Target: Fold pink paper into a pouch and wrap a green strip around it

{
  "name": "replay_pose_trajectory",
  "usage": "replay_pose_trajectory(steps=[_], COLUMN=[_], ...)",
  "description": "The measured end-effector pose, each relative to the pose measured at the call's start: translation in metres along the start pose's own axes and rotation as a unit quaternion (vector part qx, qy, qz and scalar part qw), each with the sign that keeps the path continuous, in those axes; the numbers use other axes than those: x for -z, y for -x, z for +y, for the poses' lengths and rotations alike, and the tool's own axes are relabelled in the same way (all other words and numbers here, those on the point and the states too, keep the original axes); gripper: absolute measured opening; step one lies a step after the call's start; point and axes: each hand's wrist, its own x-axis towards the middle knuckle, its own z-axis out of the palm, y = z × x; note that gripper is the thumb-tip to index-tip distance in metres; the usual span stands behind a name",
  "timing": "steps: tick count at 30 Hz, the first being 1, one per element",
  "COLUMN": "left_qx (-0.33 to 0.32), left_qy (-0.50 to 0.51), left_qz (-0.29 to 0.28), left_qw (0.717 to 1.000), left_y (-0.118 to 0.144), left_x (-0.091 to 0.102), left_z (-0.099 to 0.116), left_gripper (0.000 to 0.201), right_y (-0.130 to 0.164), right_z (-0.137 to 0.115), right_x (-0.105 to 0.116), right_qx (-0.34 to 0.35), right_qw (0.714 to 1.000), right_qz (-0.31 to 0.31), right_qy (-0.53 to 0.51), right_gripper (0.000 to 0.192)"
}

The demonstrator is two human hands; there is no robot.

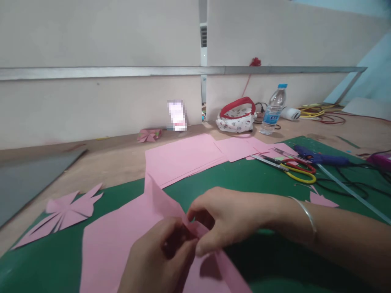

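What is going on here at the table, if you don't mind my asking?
A person is working a pink sheet of paper with both bare hands over a green cutting mat. The left hand and the right hand pinch a folded strip of it between their fingertips. A cut paper shape lies to the left, a stack of pink sheets behind, and scissors and a glue gun rest to the right.

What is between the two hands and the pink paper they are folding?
Nothing visible. The left hand and the right hand both pinch the folded pink paper directly, above the green cutting mat.
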Motion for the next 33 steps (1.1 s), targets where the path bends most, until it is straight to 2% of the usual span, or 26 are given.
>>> replay_pose_trajectory(steps=[3, 8, 13, 26, 31, 33], left_qx=[-0.004, -0.040, -0.059, -0.084, -0.092, -0.090], left_qy=[0.011, -0.038, -0.078, -0.052, -0.062, -0.077], left_qz=[-0.012, -0.017, -0.033, -0.026, -0.039, -0.041], left_qw=[1.000, 0.998, 0.995, 0.995, 0.993, 0.992], left_y=[-0.001, -0.004, -0.006, -0.004, -0.006, -0.006], left_x=[-0.003, -0.006, -0.004, -0.007, -0.005, -0.005], left_z=[-0.003, -0.006, -0.007, -0.015, -0.012, -0.011], left_gripper=[0.014, 0.015, 0.015, 0.013, 0.018, 0.019], right_y=[0.003, 0.000, -0.002, -0.005, -0.001, 0.001], right_z=[-0.008, -0.009, -0.008, -0.009, -0.008, -0.008], right_x=[-0.007, -0.017, -0.017, -0.015, -0.017, -0.018], right_qx=[-0.043, -0.077, -0.082, -0.100, -0.107, -0.083], right_qw=[0.994, 0.980, 0.972, 0.975, 0.967, 0.969], right_qz=[0.061, 0.118, 0.121, 0.120, 0.168, 0.180], right_qy=[0.079, 0.138, 0.184, 0.160, 0.160, 0.145], right_gripper=[0.007, 0.023, 0.030, 0.027, 0.009, 0.012])
